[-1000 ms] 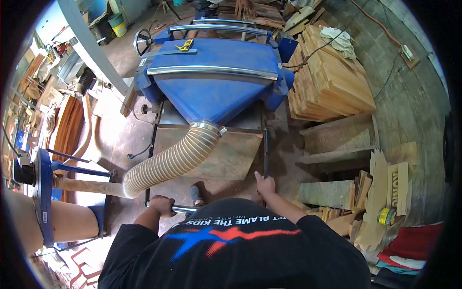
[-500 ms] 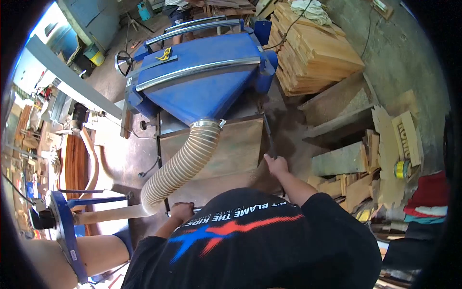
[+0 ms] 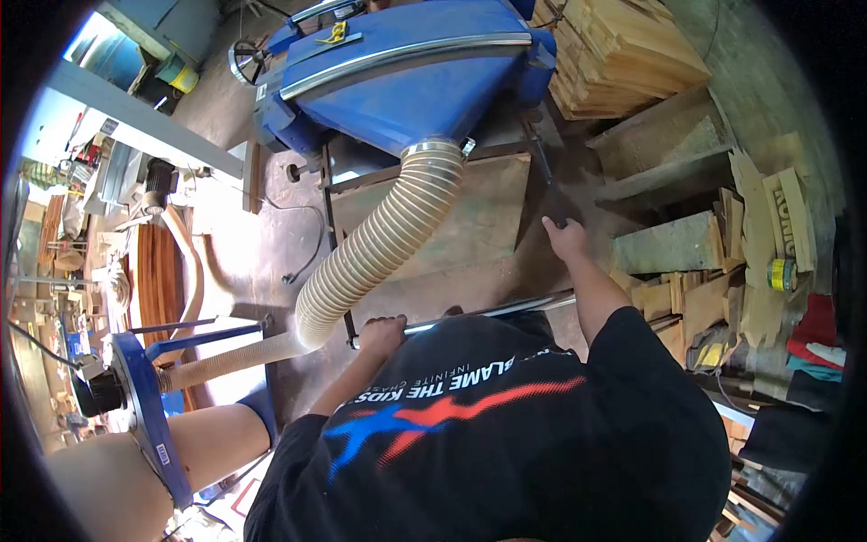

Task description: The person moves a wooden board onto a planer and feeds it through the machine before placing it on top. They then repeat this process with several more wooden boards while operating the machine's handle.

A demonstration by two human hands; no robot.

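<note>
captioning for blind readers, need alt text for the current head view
A person's left hand grips a metal bar and right hand a dark bar, before a blue machine. A ribbed hose curves down from the machine; boards are stacked at upper right.

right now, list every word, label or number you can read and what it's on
"BLAME THE KIDS": black T-shirt, upside down
"INFINITE CHASE": same shirt, smaller
"ONI", outer letters unclear: tan board
Too small to read: white label on blue frame; yellow-banded container
</note>
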